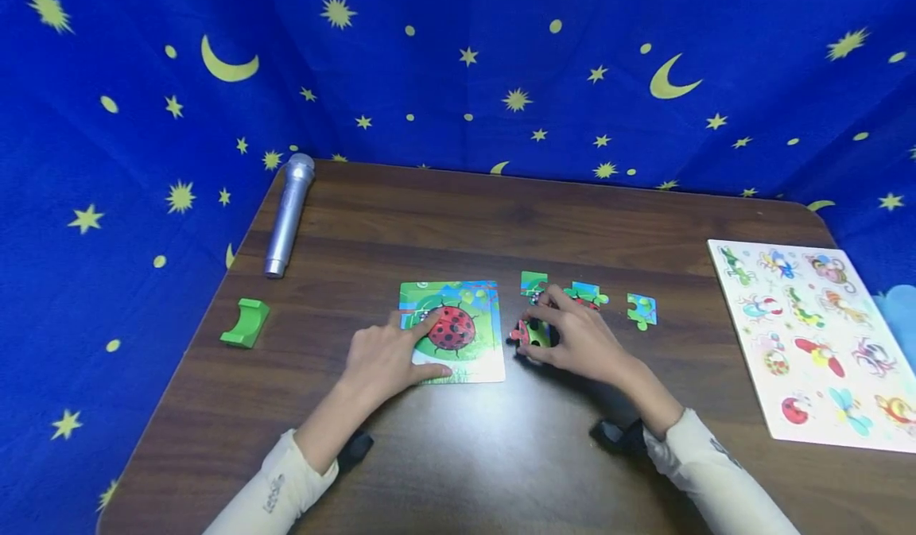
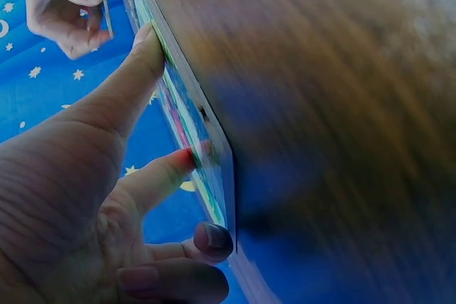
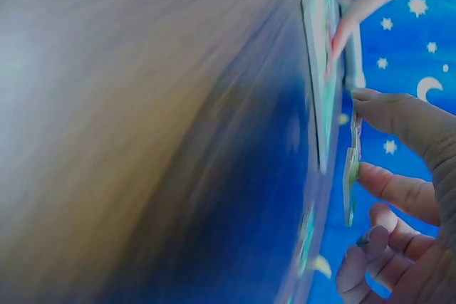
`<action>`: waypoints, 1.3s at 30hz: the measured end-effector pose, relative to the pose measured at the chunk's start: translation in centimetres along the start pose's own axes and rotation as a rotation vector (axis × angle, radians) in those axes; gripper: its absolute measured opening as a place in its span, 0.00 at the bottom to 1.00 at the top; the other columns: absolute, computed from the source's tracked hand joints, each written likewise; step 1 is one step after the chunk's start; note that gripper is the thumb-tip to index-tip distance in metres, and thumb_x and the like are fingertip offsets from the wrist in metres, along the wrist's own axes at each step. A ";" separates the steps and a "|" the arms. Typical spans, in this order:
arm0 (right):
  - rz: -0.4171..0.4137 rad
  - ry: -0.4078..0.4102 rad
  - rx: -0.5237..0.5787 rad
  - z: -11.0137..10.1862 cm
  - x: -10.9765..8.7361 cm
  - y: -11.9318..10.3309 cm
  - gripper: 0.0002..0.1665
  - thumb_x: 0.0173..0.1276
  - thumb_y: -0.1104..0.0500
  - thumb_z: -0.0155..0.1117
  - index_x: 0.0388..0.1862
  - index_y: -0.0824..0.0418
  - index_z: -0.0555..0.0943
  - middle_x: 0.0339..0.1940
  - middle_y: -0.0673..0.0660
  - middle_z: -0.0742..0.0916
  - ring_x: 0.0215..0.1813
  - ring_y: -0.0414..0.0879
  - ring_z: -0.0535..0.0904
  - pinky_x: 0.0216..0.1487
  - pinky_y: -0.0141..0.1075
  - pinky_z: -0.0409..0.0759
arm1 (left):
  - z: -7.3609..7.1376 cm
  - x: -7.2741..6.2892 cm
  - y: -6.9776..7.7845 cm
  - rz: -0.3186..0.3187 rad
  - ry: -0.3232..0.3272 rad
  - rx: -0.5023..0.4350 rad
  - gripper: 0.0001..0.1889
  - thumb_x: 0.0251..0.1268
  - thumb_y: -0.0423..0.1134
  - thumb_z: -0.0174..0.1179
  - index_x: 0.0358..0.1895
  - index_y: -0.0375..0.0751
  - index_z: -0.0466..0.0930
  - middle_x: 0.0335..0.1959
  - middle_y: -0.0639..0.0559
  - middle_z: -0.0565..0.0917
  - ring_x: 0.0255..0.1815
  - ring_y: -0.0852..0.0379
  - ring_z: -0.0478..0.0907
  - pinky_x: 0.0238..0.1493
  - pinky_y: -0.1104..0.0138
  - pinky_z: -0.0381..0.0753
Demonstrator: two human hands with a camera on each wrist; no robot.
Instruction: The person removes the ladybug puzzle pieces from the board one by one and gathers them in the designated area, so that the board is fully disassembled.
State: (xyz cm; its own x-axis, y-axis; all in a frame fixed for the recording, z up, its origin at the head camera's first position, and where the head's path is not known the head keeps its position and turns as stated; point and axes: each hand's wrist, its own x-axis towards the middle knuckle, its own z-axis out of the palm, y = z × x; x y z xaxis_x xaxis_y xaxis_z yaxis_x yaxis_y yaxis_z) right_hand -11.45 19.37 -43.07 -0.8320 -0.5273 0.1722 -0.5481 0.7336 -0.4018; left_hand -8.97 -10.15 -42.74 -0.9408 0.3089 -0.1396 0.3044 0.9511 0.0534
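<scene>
A square ladybug puzzle board (image 1: pixel 475 364) lies on the table in the head view. My left hand (image 1: pixel 379 360) rests on its left side, with thumb and index finger spread and pressing on the picture. Right of the board, my right hand (image 1: pixel 576 340) pinches a red and green jigsaw piece (image 1: pixel 533 334) with black spots. In the right wrist view the held piece (image 3: pixel 350 183) is edge-on, raised off the table; whether it is one piece or two joined, I cannot tell. Beyond that hand lie loose jigsaw pieces: one green (image 1: pixel 533 282), one partly covered (image 1: pixel 588 292), one blue (image 1: pixel 642 310).
A silver toy microphone (image 1: pixel 289 215) lies at the table's back left, with a green curved block (image 1: pixel 246 323) nearer. At the right lies a white board of insect pictures (image 1: pixel 809 344). A blue star-patterned cloth (image 1: pixel 429 66) hangs behind the wooden table (image 1: pixel 501 217).
</scene>
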 end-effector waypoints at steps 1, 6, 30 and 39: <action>0.009 0.003 -0.008 -0.2 -0.4 0.3 0.25 0.53 0.46 0.80 0.47 0.56 0.87 0.39 0.49 0.74 0.28 0.36 0.62 0.23 0.28 0.58 | 0.0 0.0 0.0 0.000 0.003 -0.004 0.49 0.45 0.81 0.58 0.73 0.66 0.66 0.55 0.33 0.81 0.13 0.59 0.59 0.15 0.67 0.57; 0.029 0.034 -0.048 -1.2 -2.6 2.0 0.24 0.52 0.49 0.81 0.46 0.56 0.87 0.40 0.49 0.75 0.27 0.35 0.61 0.22 0.28 0.58 | 0.0 -0.3 -0.3 -0.004 0.011 -0.025 0.48 0.45 0.80 0.59 0.73 0.65 0.67 0.54 0.33 0.81 0.13 0.60 0.55 0.15 0.67 0.54; 0.246 0.105 -0.190 -4.0 -9.6 7.6 0.26 0.48 0.53 0.83 0.46 0.61 0.88 0.37 0.51 0.73 0.25 0.38 0.61 0.22 0.30 0.59 | -0.1 -0.9 -1.4 -0.007 -0.004 -0.077 0.48 0.46 0.80 0.59 0.72 0.63 0.68 0.44 0.36 0.82 0.14 0.59 0.58 0.15 0.68 0.57; 0.227 0.120 -0.151 -4.2 -10.2 7.4 0.28 0.47 0.52 0.83 0.49 0.58 0.87 0.37 0.49 0.72 0.26 0.35 0.60 0.22 0.29 0.58 | -0.2 -1.1 -2.1 -0.006 0.006 -0.113 0.46 0.49 0.78 0.60 0.73 0.62 0.67 0.42 0.36 0.81 0.14 0.58 0.59 0.15 0.68 0.56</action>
State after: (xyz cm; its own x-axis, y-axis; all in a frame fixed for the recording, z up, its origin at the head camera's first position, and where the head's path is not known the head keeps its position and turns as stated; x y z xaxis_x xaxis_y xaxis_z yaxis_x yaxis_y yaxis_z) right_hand -7.41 31.99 -44.04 -0.9341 -0.2947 0.2016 -0.3458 0.8872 -0.3055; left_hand -8.58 -12.53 -42.52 -0.9434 0.3032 -0.1347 0.2805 0.9457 0.1641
